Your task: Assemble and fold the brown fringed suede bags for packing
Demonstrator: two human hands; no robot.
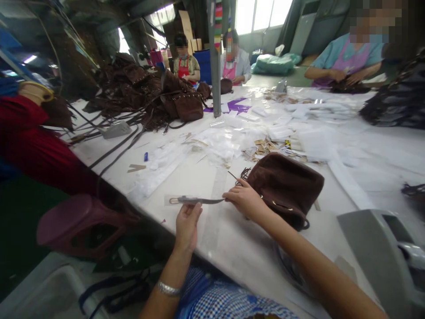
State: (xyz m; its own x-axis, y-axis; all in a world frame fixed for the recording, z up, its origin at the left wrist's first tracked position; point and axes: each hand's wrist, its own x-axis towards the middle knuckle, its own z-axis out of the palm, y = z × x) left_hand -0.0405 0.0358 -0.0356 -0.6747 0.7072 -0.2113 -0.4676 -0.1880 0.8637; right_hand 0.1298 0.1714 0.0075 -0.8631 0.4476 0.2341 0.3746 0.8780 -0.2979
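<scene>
Between my two hands a dark strap [212,201] with a buckle-like metal loop at its left end is stretched level above the white table. My left hand [188,221] pinches it near the loop, where a clear plastic sleeve [171,200] seems to wrap it. The strap's right end is closed in the fingers of my right hand [244,199]. Just beyond my right forearm lies a dark brown bag [285,181] with gold-coloured eyelets and a fringed tassel [244,175]. My right wrist hides part of the bag's near side.
Brown bags [133,88] are heaped at the back left by a metal post [215,62]. Plastic sheets and paper tags [265,148] cover the table's middle. A grey machine [372,257] stands at right, a stool [66,221] at left. Co-workers sit across; a red sleeve [40,150] reaches in.
</scene>
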